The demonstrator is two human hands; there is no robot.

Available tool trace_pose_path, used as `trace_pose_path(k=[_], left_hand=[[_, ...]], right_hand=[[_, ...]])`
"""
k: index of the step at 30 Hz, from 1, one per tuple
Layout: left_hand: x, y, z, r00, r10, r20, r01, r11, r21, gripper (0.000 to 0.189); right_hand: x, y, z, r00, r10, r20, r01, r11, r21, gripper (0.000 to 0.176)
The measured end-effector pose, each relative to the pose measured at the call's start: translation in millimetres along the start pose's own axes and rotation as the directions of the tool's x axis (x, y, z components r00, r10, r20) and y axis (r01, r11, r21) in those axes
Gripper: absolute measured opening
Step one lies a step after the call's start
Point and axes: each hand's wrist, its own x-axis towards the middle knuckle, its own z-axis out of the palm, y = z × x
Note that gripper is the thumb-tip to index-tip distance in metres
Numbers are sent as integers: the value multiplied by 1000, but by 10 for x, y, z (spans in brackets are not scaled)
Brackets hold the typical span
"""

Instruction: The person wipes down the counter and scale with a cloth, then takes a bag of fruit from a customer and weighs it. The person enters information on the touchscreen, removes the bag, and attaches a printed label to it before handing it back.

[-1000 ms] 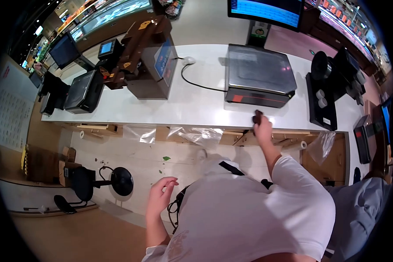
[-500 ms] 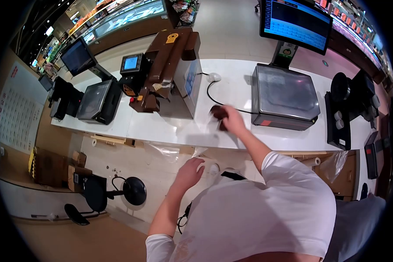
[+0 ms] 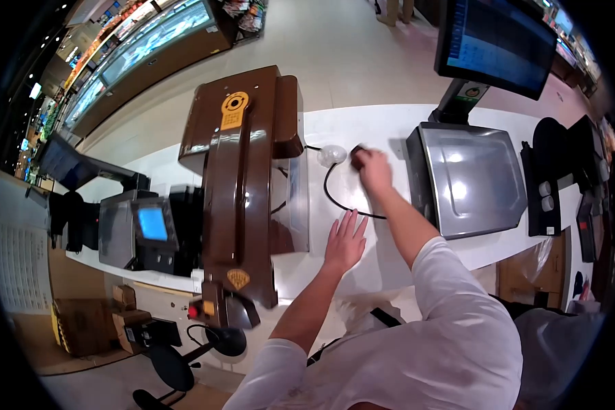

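My right hand (image 3: 376,172) is closed on a small dark brown object (image 3: 357,157) over the white counter (image 3: 389,270), left of a silver scale (image 3: 473,181). What the object is cannot be made out. My left hand (image 3: 346,240) lies flat near the counter's front, fingers spread and holding nothing. A black cable (image 3: 329,186) curves just beyond its fingertips. Beside the cable's far end is a crumpled clear plastic piece (image 3: 332,155). The big brown machine (image 3: 253,198) stands to the left of both hands.
A monitor (image 3: 495,44) rises behind the silver scale. Black equipment (image 3: 543,198) is at the right end. Further left are a small lit screen (image 3: 152,223) and a second scale (image 3: 116,232). A black stool (image 3: 171,367) and cardboard boxes (image 3: 85,324) stand at lower left.
My right hand has moved farther back across the counter with the brown object. My left hand has come up from below the edge onto the counter. The view has shifted and the brown machine looks larger.
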Motion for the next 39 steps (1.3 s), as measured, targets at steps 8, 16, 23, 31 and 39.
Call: trace_pose_path(k=[8, 16, 23, 31, 39], left_hand=[[151, -238, 85, 984, -160, 72, 164, 986, -43, 65], [123, -277, 171, 982, -183, 52, 182, 983, 13, 59], [118, -283, 196, 984, -165, 66, 169, 984, -53, 60], [162, -282, 146, 986, -162, 36, 164, 984, -67, 60], [169, -240, 119, 985, -175, -9, 174, 984, -23, 59]], right_hand=[[845, 145, -71, 987, -139, -81, 154, 962, 226, 38], [1969, 881, 158, 858, 362, -366, -450, 872, -192, 21], [2306, 1058, 452, 811, 477, -339, -540, 834, -116, 24], [2031, 354, 302, 803, 433, -410, -487, 873, -30, 15], [1787, -350, 506, 845, -530, 75, 467, 799, 379, 37]])
